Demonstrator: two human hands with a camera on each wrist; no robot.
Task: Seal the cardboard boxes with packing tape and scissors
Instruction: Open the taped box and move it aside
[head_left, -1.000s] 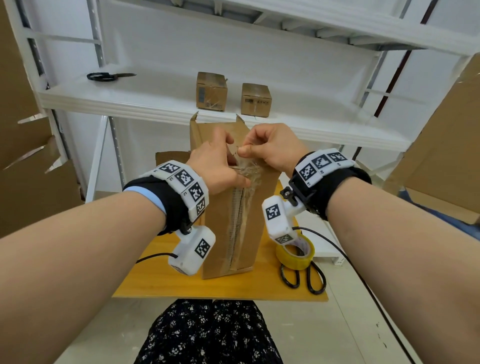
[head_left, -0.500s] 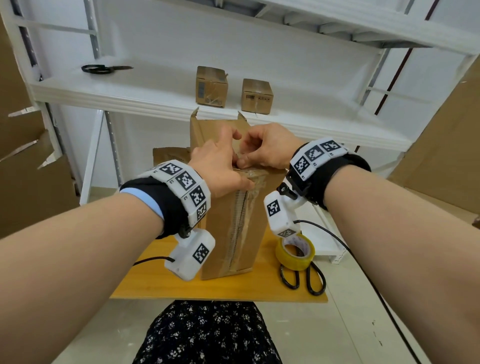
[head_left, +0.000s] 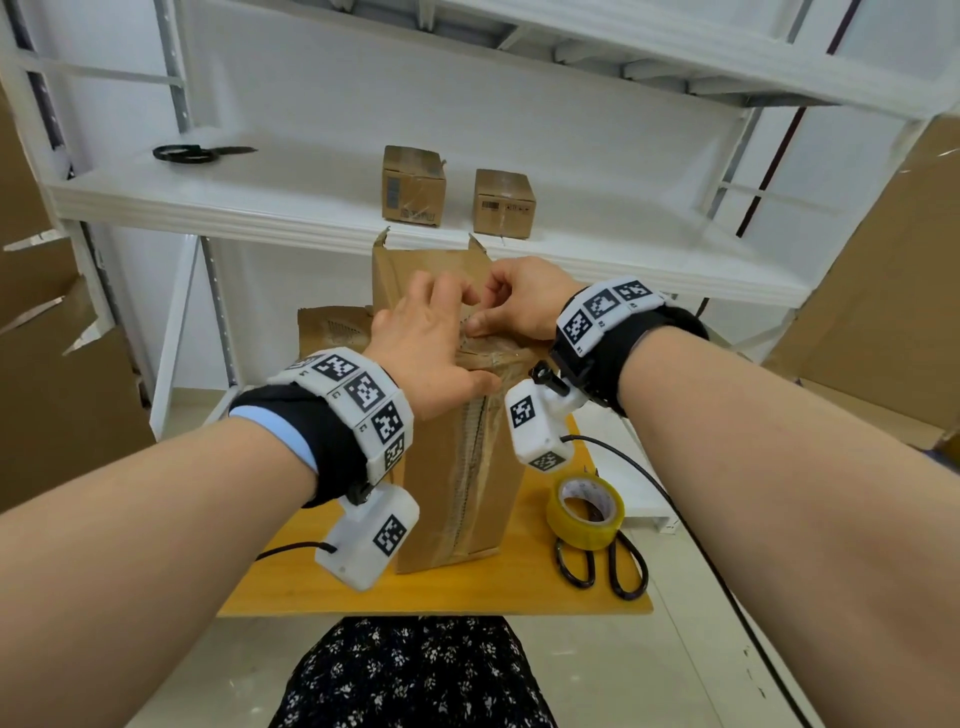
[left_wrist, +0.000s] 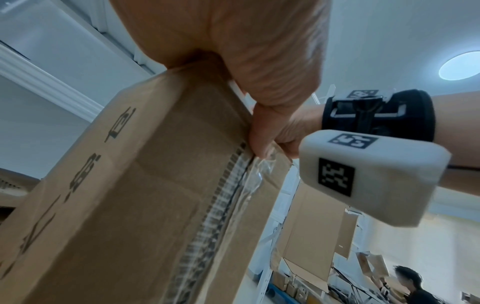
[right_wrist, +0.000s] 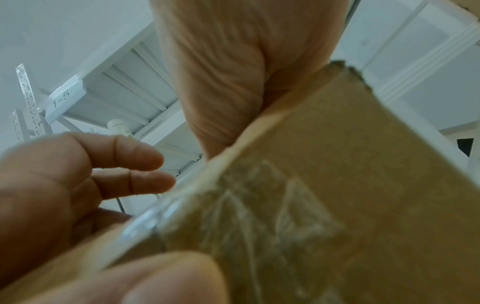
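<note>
A tall cardboard box (head_left: 436, 499) stands upright on the wooden table (head_left: 311, 587), with old clear tape (head_left: 470, 467) down its front seam. My left hand (head_left: 447, 353) grips the box's top front edge, its thumb (left_wrist: 259, 142) pressed on the seam. My right hand (head_left: 498, 312) is at the top beside it, thumb and forefinger pinching a crumpled strip of clear tape (head_left: 488, 345) at the top edge. One top flap (head_left: 431, 270) stands up behind the hands. A yellowish tape roll (head_left: 584, 512) lies right of the box, on black-handled scissors (head_left: 602, 569).
A white shelf (head_left: 311, 208) behind the table carries two small sealed boxes (head_left: 413, 184) (head_left: 504, 202) and another pair of scissors (head_left: 192, 153). Large cardboard sheets lean at the left (head_left: 52, 389) and right (head_left: 883, 312). A flattened carton (head_left: 332, 327) sits behind the box.
My right hand has come down from holding the tape strip above the box to the box's top edge. My left hand stays on the top, with its fingers now spread wider.
</note>
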